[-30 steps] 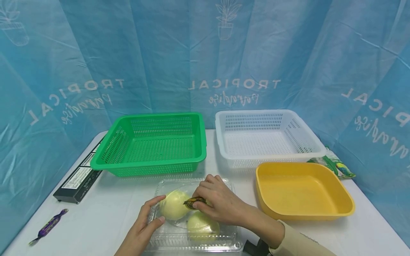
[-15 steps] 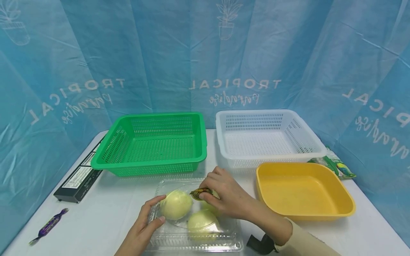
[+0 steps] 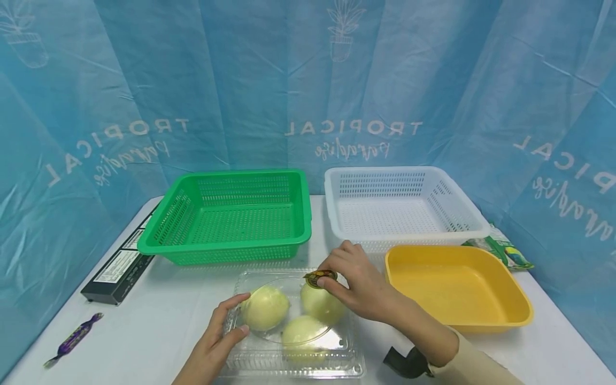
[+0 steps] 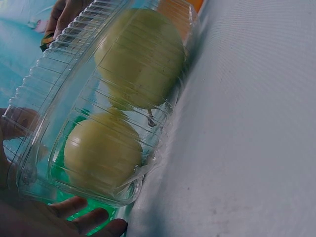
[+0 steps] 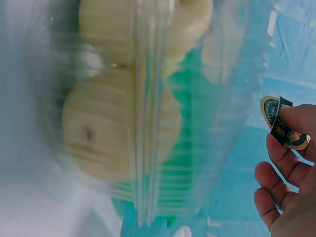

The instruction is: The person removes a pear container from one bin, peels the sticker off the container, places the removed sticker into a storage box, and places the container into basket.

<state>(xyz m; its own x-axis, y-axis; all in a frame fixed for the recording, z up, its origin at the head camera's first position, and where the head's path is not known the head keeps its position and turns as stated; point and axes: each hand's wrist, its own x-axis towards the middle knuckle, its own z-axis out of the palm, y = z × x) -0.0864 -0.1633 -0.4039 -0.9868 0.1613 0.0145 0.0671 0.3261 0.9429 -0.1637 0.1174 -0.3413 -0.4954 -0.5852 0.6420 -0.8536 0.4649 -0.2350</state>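
Note:
A clear plastic clamshell box (image 3: 289, 358) with its lid down contains three round, pale yellow-green fruits (image 3: 264, 308); one shows a short stem in the left wrist view. My left hand (image 3: 214, 337) rests against the box's left side, thumb and index finger on the lid and the other fingers extended along the side (image 4: 89, 217). Above the lid's back right part, my right hand (image 3: 358, 283) pinches an oval, dark green and gold sticker (image 5: 270, 111) with a banner across it between thumb and index finger. The sticker appears apart from the lid.
Behind the box stand a green basket (image 3: 223, 250) and a white basket (image 3: 409, 235). A yellow tub (image 3: 452, 289) is to the right, with a green packet (image 3: 512, 251) behind it. At left lie a black box (image 3: 110, 280) and a purple wrapped candy (image 3: 72, 339).
My right hand has moved right and away from me with the sticker, uncovering the third fruit. My left hand and the box have stayed in place.

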